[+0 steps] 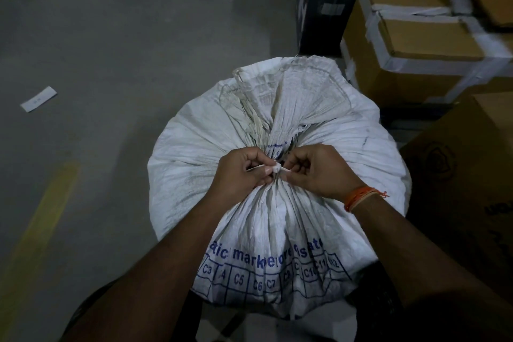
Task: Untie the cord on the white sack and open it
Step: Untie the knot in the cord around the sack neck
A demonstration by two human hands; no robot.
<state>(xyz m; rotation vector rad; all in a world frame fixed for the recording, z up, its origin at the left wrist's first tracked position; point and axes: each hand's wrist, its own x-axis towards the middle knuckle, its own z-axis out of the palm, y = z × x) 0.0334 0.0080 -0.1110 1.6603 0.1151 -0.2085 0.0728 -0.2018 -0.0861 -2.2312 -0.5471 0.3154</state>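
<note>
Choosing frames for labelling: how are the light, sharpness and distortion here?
Head view: dim overall, corners falling to black; the sack is brightest; both hands at the cord are fairly sharp; the boxes at right are smeared; wide-angle bending at the edges.

The sack is white woven with blue lettering and a blue grid near. The floor is grey with a yellow stripe. Boxes, far right, are brown with white tape.

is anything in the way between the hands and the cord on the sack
Nothing visible is. The left hand and right hand are already at the cord, each pinching it at the gathered neck of the white sack. Only the hands' own fingers cover part of the knot.
</note>
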